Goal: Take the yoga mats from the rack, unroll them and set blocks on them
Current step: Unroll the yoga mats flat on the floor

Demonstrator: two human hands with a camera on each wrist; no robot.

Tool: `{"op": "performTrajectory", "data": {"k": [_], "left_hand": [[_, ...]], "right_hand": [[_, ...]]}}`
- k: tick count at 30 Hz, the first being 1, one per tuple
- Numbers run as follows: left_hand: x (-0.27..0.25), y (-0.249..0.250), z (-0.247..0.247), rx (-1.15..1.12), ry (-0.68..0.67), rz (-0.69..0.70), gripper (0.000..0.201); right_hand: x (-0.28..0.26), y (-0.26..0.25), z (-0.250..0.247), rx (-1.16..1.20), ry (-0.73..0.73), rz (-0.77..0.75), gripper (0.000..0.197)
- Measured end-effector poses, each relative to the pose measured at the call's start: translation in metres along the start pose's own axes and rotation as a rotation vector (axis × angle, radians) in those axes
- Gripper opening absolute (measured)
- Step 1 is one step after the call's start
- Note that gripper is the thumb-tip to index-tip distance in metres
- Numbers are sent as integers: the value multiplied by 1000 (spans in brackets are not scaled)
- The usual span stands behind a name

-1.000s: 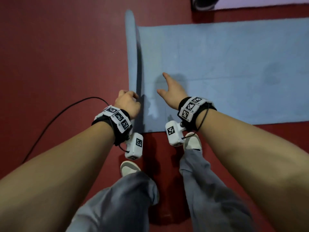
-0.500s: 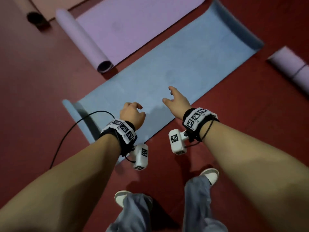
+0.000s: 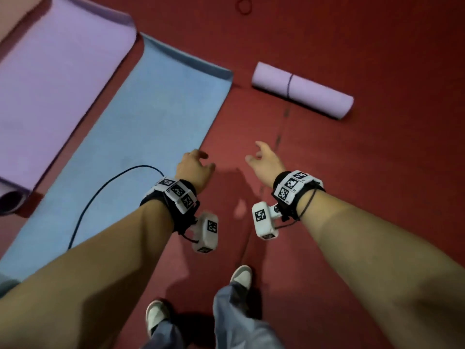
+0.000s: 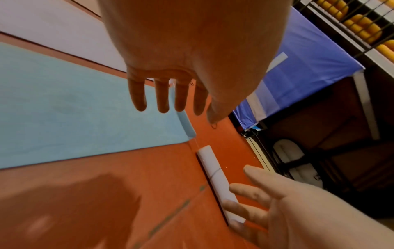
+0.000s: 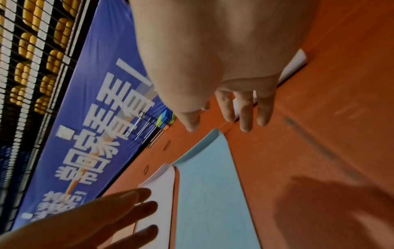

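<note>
A light blue yoga mat (image 3: 141,137) lies unrolled on the red floor, its far end curled up. A purple mat (image 3: 50,79) lies unrolled beside it on the left, one end still in a roll (image 3: 10,200). A rolled purple mat (image 3: 302,93) tied with a band lies ahead on the right, also visible as the rolled mat (image 4: 215,175). My left hand (image 3: 195,167) hangs above the blue mat's right edge, fingers straight (image 4: 162,99), holding nothing. My right hand (image 3: 263,158) is out over bare floor, fingers (image 5: 245,111) spread and empty.
A black cable (image 3: 100,195) runs across the blue mat from my left wrist. A blue banner (image 5: 95,118) and a wire rack of yellow items (image 5: 32,50) stand along the wall. Coloured blocks (image 5: 165,120) sit by the banner. A loose band (image 3: 245,7) lies far ahead.
The view has swung right: the blue mat has slid to the left and the rolled purple mat has come closer. Both hands have moved off the blue mat toward bare floor, empty.
</note>
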State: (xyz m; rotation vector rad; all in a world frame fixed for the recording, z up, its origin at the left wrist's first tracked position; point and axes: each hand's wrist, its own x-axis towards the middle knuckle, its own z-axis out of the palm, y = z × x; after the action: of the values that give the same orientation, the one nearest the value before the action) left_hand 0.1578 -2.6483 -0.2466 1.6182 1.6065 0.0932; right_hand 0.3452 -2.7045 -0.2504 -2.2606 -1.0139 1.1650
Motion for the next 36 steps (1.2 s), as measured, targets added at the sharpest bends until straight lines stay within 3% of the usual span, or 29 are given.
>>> {"op": "performTrajectory", "data": {"k": [9,19,24,30,36], "left_hand": [[97,136,75,104,-154,129,39],[256,252,133,208,-325,171,40],[320,302,164,262,-394,148,42],[425,366,201,266,-371,72,43],[513,385,239,154,-322,-47,44]], "right_hand": [[76,44,-130,76,74,108,58],[237,58,-221,165,134,238,53],[307,68,-251,207,109,287,52],[418,85,-298,193,55,275,47],[524,98,-306,146,-11,285,45]]}}
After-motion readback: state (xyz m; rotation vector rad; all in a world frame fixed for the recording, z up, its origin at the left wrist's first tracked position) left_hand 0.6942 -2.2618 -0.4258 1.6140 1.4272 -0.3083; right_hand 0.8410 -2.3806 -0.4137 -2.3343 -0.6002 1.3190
